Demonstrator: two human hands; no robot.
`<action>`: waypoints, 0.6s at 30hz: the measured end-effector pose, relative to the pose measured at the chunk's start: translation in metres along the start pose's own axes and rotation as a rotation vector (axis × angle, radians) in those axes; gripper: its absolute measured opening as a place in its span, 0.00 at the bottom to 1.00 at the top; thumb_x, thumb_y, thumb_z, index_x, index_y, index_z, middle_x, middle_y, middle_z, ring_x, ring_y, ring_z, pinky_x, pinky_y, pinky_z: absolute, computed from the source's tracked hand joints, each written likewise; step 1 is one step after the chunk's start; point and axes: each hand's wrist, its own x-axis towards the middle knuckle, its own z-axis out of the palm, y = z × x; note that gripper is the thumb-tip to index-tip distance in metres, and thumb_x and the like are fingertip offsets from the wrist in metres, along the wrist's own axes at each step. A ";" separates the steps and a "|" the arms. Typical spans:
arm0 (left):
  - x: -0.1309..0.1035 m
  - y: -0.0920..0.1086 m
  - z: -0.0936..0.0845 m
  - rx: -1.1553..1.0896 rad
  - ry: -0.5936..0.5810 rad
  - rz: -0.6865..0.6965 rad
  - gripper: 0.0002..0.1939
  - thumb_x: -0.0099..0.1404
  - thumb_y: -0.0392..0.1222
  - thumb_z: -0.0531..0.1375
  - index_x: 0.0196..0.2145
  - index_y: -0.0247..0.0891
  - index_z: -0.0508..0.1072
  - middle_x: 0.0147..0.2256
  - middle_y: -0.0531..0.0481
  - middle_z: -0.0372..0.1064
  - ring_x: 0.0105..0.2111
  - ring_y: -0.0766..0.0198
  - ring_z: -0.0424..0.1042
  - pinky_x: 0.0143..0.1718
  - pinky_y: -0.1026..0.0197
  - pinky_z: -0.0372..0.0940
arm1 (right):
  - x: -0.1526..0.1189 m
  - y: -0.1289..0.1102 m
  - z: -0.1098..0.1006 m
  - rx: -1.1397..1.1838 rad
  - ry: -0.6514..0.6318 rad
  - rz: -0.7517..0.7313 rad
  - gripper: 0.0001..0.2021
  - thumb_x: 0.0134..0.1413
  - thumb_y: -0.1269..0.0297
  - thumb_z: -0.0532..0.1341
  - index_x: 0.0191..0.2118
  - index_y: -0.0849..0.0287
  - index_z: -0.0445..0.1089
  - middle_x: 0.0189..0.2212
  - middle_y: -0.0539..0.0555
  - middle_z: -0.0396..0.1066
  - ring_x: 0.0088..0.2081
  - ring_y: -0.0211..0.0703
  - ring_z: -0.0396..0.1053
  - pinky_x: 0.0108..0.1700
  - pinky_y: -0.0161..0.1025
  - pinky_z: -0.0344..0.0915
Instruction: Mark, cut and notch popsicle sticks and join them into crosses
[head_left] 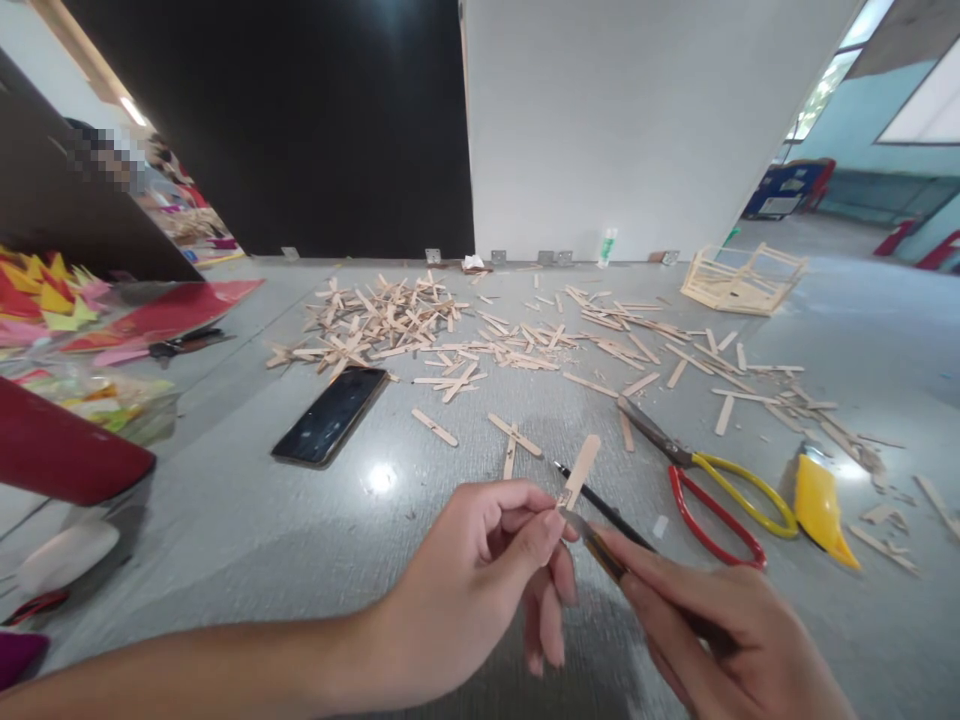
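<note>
Pinching the stick (583,468) by its near end with the left hand (487,570), likely to keep it steady right by the knife (604,558) gripped in the right hand (720,620), with pen (611,513) and scissors (679,457) lying near, maybe for easy reach

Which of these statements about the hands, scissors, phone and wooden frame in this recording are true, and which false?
1. The left hand pinches a flat, pale wooden stick. True.
2. The right hand holds a paintbrush. False: the right hand holds a metal-bladed cutting tool.
3. The metal scissors have one red and one yellow handle. True.
4. The black rectangular phone lies right of the scissors. False: the phone lies left of them.
</note>
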 end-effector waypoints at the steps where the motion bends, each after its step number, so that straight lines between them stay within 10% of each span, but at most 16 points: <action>1: 0.000 0.001 -0.001 -0.013 -0.003 0.001 0.18 0.77 0.49 0.59 0.32 0.34 0.69 0.25 0.53 0.69 0.17 0.72 0.69 0.19 0.71 0.65 | 0.001 0.000 0.000 -0.001 0.012 -0.010 0.21 0.73 0.61 0.54 0.64 0.55 0.74 0.17 0.46 0.65 0.16 0.33 0.54 0.15 0.27 0.55; 18: -0.004 0.000 -0.002 0.213 0.072 0.053 0.19 0.77 0.53 0.57 0.33 0.36 0.70 0.27 0.54 0.70 0.19 0.72 0.69 0.20 0.70 0.62 | 0.002 0.004 -0.004 -0.217 0.227 -0.229 0.21 0.67 0.68 0.60 0.62 0.51 0.76 0.16 0.44 0.72 0.13 0.34 0.65 0.17 0.26 0.67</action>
